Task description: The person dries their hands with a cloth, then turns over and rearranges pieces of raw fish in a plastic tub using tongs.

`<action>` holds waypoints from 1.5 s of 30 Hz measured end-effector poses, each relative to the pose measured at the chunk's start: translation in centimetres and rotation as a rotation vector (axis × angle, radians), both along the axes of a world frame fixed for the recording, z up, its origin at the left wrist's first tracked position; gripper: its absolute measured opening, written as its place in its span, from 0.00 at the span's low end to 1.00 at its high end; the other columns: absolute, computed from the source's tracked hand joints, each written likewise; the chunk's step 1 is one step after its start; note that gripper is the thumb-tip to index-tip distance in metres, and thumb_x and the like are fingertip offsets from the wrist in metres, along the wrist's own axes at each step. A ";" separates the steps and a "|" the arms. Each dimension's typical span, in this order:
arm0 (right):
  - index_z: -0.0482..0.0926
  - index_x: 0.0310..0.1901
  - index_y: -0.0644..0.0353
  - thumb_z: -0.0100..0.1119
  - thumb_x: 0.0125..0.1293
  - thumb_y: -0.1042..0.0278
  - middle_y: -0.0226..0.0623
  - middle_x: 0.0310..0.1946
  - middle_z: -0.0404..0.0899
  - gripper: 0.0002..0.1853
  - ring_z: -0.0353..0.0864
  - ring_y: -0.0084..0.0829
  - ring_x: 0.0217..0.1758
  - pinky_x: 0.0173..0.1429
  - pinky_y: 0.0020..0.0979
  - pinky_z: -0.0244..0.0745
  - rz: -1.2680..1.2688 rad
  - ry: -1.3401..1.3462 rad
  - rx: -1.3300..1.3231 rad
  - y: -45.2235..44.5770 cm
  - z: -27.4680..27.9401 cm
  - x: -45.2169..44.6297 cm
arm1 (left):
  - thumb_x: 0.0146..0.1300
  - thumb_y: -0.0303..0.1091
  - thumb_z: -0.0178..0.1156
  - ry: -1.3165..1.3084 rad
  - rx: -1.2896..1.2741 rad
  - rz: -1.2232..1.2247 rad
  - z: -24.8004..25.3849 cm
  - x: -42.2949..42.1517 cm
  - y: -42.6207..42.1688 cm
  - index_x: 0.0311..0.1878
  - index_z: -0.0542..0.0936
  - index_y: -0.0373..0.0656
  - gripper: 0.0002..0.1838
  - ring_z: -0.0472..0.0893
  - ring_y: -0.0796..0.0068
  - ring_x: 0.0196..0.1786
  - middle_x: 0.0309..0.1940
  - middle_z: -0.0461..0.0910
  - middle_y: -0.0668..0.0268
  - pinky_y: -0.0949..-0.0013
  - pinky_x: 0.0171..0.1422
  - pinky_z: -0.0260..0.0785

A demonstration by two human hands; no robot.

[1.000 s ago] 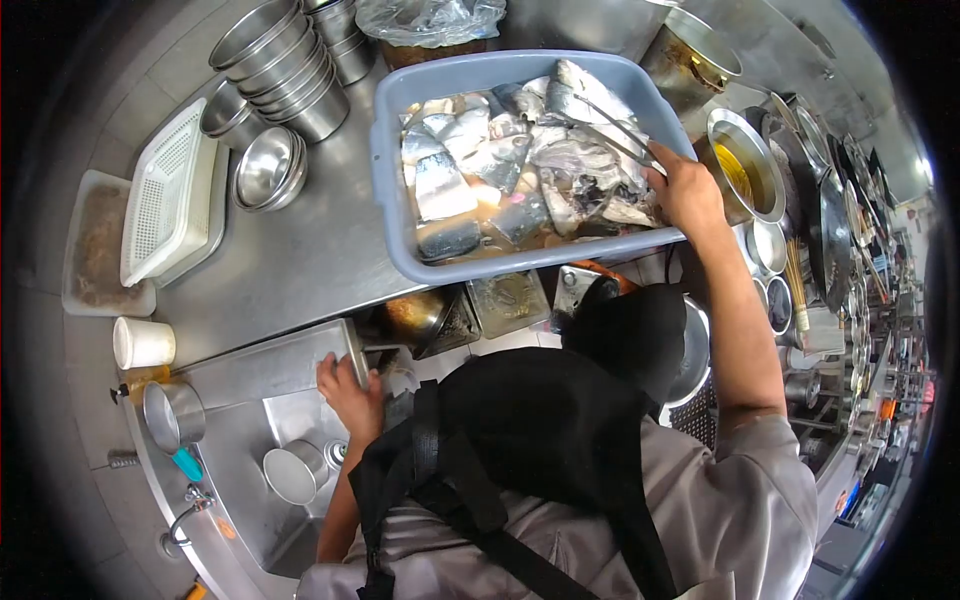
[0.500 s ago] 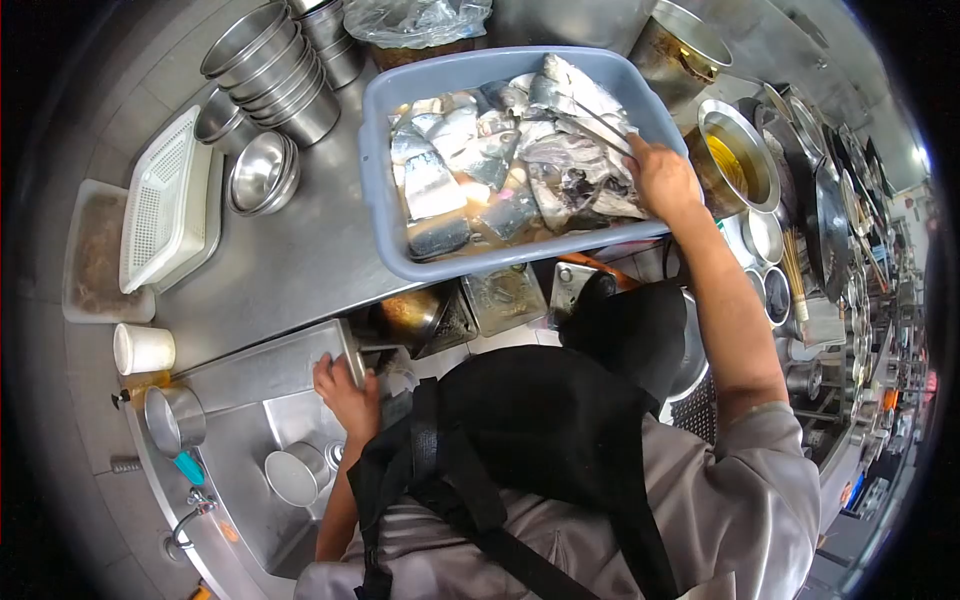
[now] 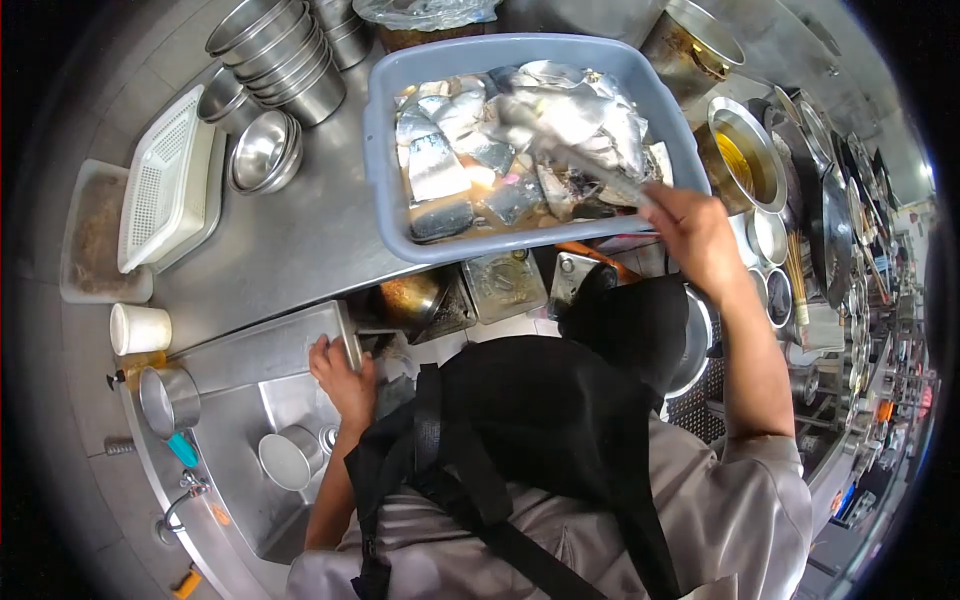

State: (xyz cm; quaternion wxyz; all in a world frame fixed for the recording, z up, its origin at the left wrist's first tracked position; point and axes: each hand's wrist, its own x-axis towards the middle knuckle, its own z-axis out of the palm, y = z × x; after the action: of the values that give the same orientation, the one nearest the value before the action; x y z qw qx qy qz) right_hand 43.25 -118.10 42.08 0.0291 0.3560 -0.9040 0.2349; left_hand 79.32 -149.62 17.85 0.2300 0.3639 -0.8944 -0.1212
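A grey-blue plastic tub (image 3: 385, 190) on the steel counter holds fish pieces (image 3: 438, 165) in cloudy liquid. Over the tub's right front rim, my right hand (image 3: 695, 235) is closed on metal tongs (image 3: 600, 172), which slant up and left over the fish. A pale, motion-blurred fish piece (image 3: 545, 115) is at the tongs' far end; whether they grip it is unclear. My left hand (image 3: 345, 378) rests on the raised metal edge of the sink (image 3: 350, 340), its fingers bent over it and partly spread, with nothing in them.
Stacked steel pots (image 3: 290, 70), steel bowls (image 3: 265, 150) and a white basket (image 3: 165, 190) stand at the left. A pot of yellow liquid (image 3: 775, 165) is right of the tub. The sink holds a small pot (image 3: 290, 458). Trays and a pan (image 3: 410, 300) lie below the counter.
The tongs have swung from the tub's upper right toward its middle, and a fish piece there is now blurred. My right hand has shifted right and lower. My left hand has stayed on the sink edge.
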 end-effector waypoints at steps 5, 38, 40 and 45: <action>0.80 0.54 0.66 0.66 0.68 0.64 0.56 0.37 0.83 0.18 0.86 0.50 0.41 0.45 0.40 0.78 0.205 -0.188 0.001 -2.8 2.6 2.3 | 0.49 0.29 0.72 0.009 -0.014 -0.030 -0.1 0.1 -0.1 0.59 0.74 0.40 0.31 0.64 0.42 0.69 0.66 0.66 0.49 0.44 0.73 0.56; 0.81 0.39 0.61 0.56 0.74 0.54 0.31 0.19 0.71 0.17 0.66 0.23 0.12 0.17 0.31 0.63 -0.051 -0.808 0.298 0.1 -0.2 -5.3 | 0.49 0.28 0.72 0.015 0.029 -0.001 -0.2 0.1 0.0 0.59 0.75 0.40 0.31 0.64 0.42 0.70 0.66 0.67 0.48 0.45 0.74 0.57; 0.82 0.47 0.57 0.56 0.76 0.55 0.23 0.16 0.64 0.14 0.63 0.18 0.12 0.15 0.25 0.60 -0.080 -0.812 0.343 0.3 0.8 -5.4 | 0.49 0.28 0.72 0.016 0.023 -0.007 -0.2 0.0 -0.2 0.59 0.75 0.40 0.31 0.64 0.42 0.70 0.66 0.67 0.48 0.45 0.74 0.56; 0.82 0.49 0.56 0.55 0.76 0.55 0.24 0.16 0.64 0.15 0.62 0.18 0.11 0.14 0.25 0.59 -0.086 -0.854 0.358 0.3 -0.1 -6.4 | 0.51 0.28 0.71 0.014 0.058 -0.020 0.2 0.1 0.1 0.59 0.74 0.40 0.30 0.62 0.37 0.71 0.66 0.66 0.46 0.41 0.74 0.54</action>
State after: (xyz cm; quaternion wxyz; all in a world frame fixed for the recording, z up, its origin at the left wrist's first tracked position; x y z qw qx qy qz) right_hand 36.87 -117.78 42.02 -0.3981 0.1892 -0.8753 0.1992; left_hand 79.39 -149.52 18.07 0.2246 0.3608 -0.8924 -0.1520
